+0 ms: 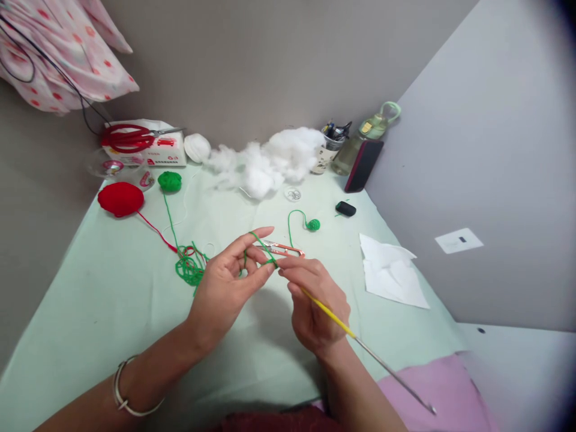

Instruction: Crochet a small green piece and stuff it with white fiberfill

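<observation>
Green yarn [262,243] runs over the raised index finger of my left hand [229,279], whose thumb and another finger pinch a small green crocheted bit [272,262]. My right hand [317,300] grips a crochet hook [335,316] with a yellow handle, its long silver end pointing down to the right. The hook's working tip meets the green stitches at my left fingertips, mostly hidden. Just behind the hands lie orange-handled thread snips [288,249]. A loose green yarn tangle [188,267] rests left of my left hand. A small green crocheted ball [314,225] with a yarn tail sits beyond.
A red yarn ball [121,199] and a green yarn ball [170,181] lie at the left, near red scissors [130,138] on a box. White stuffing [270,159] lines the back. A bottle [360,144], phone [364,166] and white paper [391,273] stand or lie right.
</observation>
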`<action>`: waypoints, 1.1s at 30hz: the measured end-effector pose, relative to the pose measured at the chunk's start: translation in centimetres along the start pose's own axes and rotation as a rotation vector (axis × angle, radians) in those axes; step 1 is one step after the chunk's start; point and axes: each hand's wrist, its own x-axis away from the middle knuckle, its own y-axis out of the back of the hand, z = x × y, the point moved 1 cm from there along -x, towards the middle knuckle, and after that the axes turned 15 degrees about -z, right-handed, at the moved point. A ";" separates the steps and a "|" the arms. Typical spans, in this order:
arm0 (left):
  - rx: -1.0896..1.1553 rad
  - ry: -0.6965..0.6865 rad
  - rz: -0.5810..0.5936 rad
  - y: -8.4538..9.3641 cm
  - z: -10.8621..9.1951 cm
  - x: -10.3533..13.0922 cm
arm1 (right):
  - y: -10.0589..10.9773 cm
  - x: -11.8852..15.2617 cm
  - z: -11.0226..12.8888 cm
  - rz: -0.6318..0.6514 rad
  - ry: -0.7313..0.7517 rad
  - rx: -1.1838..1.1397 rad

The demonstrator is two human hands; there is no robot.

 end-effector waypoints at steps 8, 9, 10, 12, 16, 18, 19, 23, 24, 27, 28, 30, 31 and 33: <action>0.084 0.049 0.041 0.0 -0.2 -0.1 | 0.0 -0.2 -0.3 -0.115 -0.310 -0.174; 0.077 0.045 0.038 0.0 -0.2 -0.1 | 0.0 -0.2 -0.3 -0.109 -0.307 -0.174; 0.068 0.040 0.036 0.0 -0.2 -0.1 | -0.1 -0.2 -0.3 -0.104 -0.296 -0.170; 0.043 0.023 0.032 0.0 -0.3 -0.1 | -0.1 -0.1 -0.3 -0.099 -0.260 -0.160; -0.002 -0.013 0.016 0.1 -0.5 0.0 | 0.0 -0.4 -0.3 -0.094 -0.264 -0.190; -0.027 -0.027 -0.004 0.1 -0.6 0.2 | 0.1 -0.4 -0.4 -0.078 -0.276 -0.195; -0.039 -0.035 -0.017 0.1 -0.7 0.2 | 0.2 -0.4 -0.4 -0.055 -0.253 -0.180; -0.014 -0.023 -0.034 -0.3 -0.5 0.4 | 0.1 0.6 -0.3 0.060 -0.007 0.083; 0.042 0.016 -0.007 -0.4 -0.4 0.5 | 0.0 0.9 -0.2 0.070 0.057 0.156; 0.270 0.260 0.135 -0.5 -0.4 0.3 | 0.0 1.2 -0.1 0.008 0.083 0.166; 0.327 0.341 0.172 -0.5 -0.5 0.1 | 0.1 1.0 -0.1 -0.016 0.030 0.120; 0.374 0.423 0.198 -0.4 -0.8 -0.1 | 0.2 0.3 -0.2 -0.074 -0.153 -0.003; 0.376 0.421 0.191 -0.3 -0.9 -0.2 | 0.2 0.0 -0.4 -0.107 -0.282 -0.097; 0.362 0.368 0.163 -0.1 -1.2 -0.3 | 0.2 -0.5 -0.6 -0.150 -0.515 -0.299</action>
